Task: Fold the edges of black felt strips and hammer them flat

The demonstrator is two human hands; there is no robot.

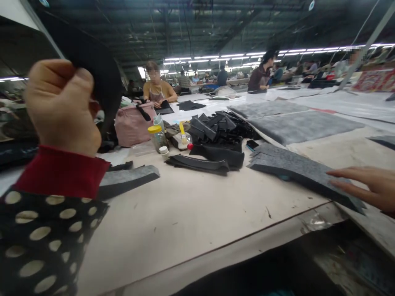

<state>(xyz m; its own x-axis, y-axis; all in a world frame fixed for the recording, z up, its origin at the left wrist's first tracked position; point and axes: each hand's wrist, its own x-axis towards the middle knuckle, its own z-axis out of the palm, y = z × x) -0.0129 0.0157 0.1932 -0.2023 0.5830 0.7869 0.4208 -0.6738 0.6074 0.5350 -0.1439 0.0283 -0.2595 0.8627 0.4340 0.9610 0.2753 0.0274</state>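
My left hand (60, 105) is clamped on a curved black felt strip (92, 68).
My open right hand (368, 185) rests on a stack of grey felt pieces (293, 172) at the bench's (197, 213) right edge; a heap of black felt pieces (219, 131) remains.

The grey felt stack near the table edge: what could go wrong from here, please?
The grey felt stack under the right hand lies close to the edge of the table, so it might slide off. The yellow-handled brush sits near the black pieces; if wet, it could mark them.
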